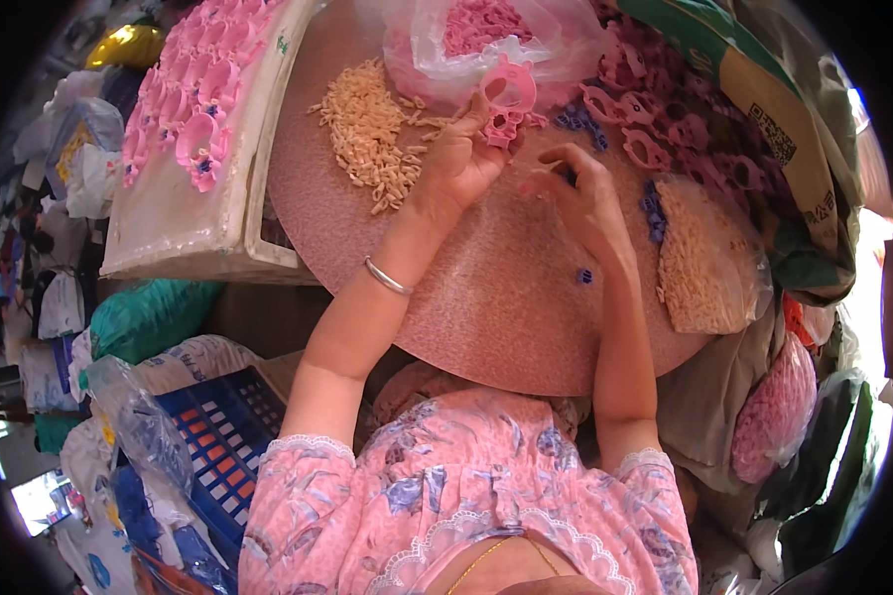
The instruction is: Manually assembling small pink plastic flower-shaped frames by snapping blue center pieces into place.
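Observation:
My left hand point(463, 164) pinches a pink plastic frame piece point(511, 91), animal-shaped with a large oval hole, and holds it upright over the round table point(466, 307). Beside it my right hand point(587, 198) hovers with bent fingers; its thumb and forefinger are apart. A dark spot shows between those fingers, too small to make out. Small blue parts point(582, 126) lie beyond the right hand, and a single blue part point(585, 277) rests below it. Left of my left hand spreads a heap of small cream-coloured pieces point(372, 134).
A clear bag of pink parts point(486, 28) stands at the far side. Loose pink frames point(665, 119) pile up at the right, near a bag of cream pieces point(709, 263). More pink frames point(203, 84) cover a white box point(184, 218). A blue crate point(218, 446) stands below left.

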`<state>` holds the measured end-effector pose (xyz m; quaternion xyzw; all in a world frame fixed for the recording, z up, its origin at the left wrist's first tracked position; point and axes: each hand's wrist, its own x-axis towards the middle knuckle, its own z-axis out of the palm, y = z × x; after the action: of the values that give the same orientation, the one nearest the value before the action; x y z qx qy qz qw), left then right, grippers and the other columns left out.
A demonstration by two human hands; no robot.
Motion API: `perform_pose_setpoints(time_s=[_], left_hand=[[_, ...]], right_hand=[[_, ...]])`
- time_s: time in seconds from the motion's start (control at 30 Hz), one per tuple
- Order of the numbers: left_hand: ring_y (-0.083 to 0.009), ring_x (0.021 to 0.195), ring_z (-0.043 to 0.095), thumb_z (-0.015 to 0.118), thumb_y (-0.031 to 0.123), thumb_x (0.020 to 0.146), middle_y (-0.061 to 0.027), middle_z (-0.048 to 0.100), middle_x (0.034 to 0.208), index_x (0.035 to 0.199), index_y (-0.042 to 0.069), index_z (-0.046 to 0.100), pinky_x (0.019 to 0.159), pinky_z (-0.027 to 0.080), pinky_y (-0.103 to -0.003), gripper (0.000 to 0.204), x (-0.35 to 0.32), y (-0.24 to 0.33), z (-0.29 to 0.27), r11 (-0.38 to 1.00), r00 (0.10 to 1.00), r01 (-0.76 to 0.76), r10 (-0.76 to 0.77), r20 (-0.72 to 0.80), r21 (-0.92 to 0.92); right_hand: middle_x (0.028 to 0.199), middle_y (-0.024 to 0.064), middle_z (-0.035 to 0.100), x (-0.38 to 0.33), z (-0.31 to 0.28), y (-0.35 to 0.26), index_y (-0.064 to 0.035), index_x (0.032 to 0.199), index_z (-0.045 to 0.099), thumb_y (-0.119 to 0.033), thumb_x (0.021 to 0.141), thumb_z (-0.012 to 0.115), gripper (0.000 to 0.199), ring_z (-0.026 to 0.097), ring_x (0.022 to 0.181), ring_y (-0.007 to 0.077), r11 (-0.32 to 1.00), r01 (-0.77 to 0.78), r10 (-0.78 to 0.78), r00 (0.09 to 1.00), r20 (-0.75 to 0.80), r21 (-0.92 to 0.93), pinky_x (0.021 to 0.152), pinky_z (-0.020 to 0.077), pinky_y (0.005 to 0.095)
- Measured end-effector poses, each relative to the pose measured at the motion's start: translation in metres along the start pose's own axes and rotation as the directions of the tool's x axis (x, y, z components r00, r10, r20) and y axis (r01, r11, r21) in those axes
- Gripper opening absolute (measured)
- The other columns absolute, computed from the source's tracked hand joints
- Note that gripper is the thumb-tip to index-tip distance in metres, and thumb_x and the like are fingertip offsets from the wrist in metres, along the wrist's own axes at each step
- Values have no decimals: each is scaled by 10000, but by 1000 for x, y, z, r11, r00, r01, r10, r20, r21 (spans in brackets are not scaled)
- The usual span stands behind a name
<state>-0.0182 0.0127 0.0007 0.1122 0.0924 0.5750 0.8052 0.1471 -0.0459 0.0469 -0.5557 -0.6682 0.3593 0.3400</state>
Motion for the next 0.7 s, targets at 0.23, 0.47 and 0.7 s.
perform_pose_setpoints(time_s=[0.23, 0.47, 0.7], left_hand=[[-293, 1034, 581, 538, 270, 939, -149, 577, 1147, 1263, 10, 464, 903, 490, -418, 421, 0, -7, -4, 985, 986, 166, -166, -1, -41], [-250, 1103, 549, 560, 260, 925, -118, 555, 1220, 1290, 20, 448, 964, 461, -430, 451, -3, -15, 0, 988, 985, 149, -146, 94, -29], [-184, 1078, 554, 552, 296, 929, -71, 555, 1241, 1355, 66, 418, 935, 468, -363, 502, -8, -19, 7, 986, 976, 132, -147, 163, 98]], right_hand=[[983, 50, 622, 13, -8, 12, -10, 1139, 589, -111, 955, 539, 215, 582, 772, 91, 746, 57, 71, 984, -164, 664, 697, 475, 220], [825, 12, 665, 10, -7, 14, -10, 992, 683, 16, 820, 677, 173, 621, 819, 74, 806, 60, 50, 984, -169, 589, 744, 516, 207], [840, 19, 660, 10, 7, 7, 9, 949, 681, 18, 802, 692, 148, 602, 788, 67, 832, 213, -61, 953, -297, 511, 683, 506, 195]])
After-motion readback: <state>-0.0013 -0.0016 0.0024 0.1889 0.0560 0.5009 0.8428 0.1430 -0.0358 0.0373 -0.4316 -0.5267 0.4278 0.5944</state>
